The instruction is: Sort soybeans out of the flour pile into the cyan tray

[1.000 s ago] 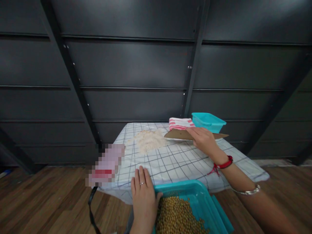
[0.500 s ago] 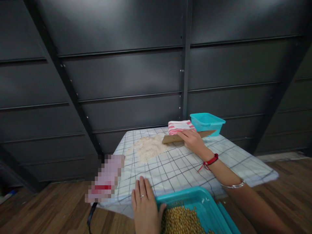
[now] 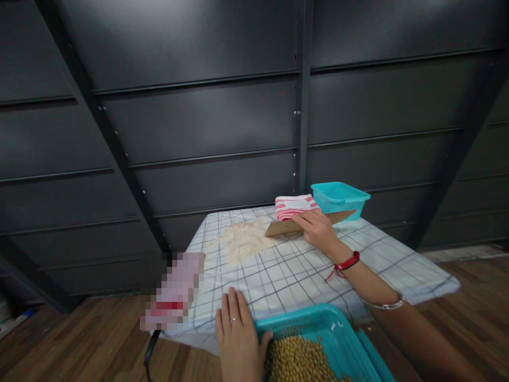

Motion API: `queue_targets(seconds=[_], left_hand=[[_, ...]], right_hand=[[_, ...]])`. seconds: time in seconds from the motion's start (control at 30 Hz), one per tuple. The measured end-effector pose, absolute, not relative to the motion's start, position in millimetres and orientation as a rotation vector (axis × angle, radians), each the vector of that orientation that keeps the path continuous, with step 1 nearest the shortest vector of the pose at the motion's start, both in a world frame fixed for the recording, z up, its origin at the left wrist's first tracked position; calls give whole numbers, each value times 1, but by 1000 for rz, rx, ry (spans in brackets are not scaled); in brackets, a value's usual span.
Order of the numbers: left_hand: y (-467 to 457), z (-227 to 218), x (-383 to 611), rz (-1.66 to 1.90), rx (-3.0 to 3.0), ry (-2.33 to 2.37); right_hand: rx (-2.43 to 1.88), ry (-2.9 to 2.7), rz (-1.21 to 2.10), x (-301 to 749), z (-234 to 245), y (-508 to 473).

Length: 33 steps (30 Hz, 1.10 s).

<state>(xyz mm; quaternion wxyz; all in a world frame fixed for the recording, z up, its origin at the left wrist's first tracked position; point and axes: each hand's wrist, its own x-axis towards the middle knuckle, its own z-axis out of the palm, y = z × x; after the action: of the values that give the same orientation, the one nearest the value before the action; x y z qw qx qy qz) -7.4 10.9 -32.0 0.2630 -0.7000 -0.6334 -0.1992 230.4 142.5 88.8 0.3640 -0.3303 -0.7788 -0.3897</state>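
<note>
My right hand (image 3: 318,231) reaches across the table and grips a flat brown cardboard piece (image 3: 284,226) standing on its long edge, its left end against a pile of pale grain (image 3: 242,240). A red string and a silver bangle circle that arm. My left hand (image 3: 237,334), wearing a ring, lies flat with fingers together on the checked white tablecloth (image 3: 294,270) at the near edge, its thumb against the rim of a teal tray (image 3: 318,321) filled with yellowish beans (image 3: 298,361).
A folded red-and-white striped cloth (image 3: 293,205) and a small teal tub (image 3: 340,197) sit at the table's far edge. A blurred pinkish patch (image 3: 173,291) hangs at the left corner above a black strap (image 3: 150,345). Dark metal wall panels stand behind; wooden floor lies around.
My right hand has lowered the cardboard from a raised flat tilt onto its edge by the grain pile. The view has shifted slightly. My left hand stays put.
</note>
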Motion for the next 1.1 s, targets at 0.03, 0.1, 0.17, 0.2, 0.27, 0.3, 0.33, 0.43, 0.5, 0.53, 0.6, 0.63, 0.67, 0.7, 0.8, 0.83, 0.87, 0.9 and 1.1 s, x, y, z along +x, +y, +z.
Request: queue_targets(seconds=[0.03,0.1,0.17,0.2,0.27,0.3,0.33,0.43,0.5,0.53,0.6,0.63,0.67,0.7,0.8,0.83,0.87,0.9,1.1], left_hand=[[11,-32,-7,-545,-1900,-1719],[11,-32,-7,-559,-1909,-1739],[11,-32,-6,-568,-1914,-1770],[11,-31,-6,-568,-1912,-1786],[10,-29,-5,-564,-1909,-1800],[9,-28,-4,-562,-1908,-1796],[9,-26,-4,-562,-1905,-1796],[7,-21,-2,-577,-1897,-1826],[7,-18,-1,-593,-1892,-1852],[7,-17,-1,-598,-1896,-1852],[7,-15,0,-605,-1902,-1847],[7,-15,0,-606,-1907,-1845],[7,-14,1,-614,-1898,-1855],[7,-14,1,-620,-1895,-1858],[7,-15,1,-627,-1884,-1857],[7,-15,1,-624,-1887,-1847],[7,-15,1,-622,-1889,-1841],[7,-16,1,-622,-1890,-1839],[7,-16,1,-652,-1906,-1884]], right_hand=[[-850,-1992,-1007,231,89,143],[-846,-1974,-1015,231,89,143],[-830,-1975,-1020,230,89,143],[-820,-1980,-1021,230,89,143],[-803,-1991,-1018,229,89,143],[-798,-1994,-1014,229,88,142],[-793,-1995,-1010,229,88,142],[-780,-1998,-997,229,87,142],[-768,-2004,-990,229,87,142],[-762,-2007,-988,229,87,141],[-751,-2009,-984,230,87,141],[-746,-2005,-984,231,88,140],[-741,-1999,-985,232,88,140],[-738,-1990,-987,232,89,140],[-739,-1959,-997,234,90,140],[-743,-1952,-1000,234,90,140],[-748,-1948,-1002,233,90,140],[-750,-1949,-1004,233,90,140],[-706,-1991,-996,231,90,139]])
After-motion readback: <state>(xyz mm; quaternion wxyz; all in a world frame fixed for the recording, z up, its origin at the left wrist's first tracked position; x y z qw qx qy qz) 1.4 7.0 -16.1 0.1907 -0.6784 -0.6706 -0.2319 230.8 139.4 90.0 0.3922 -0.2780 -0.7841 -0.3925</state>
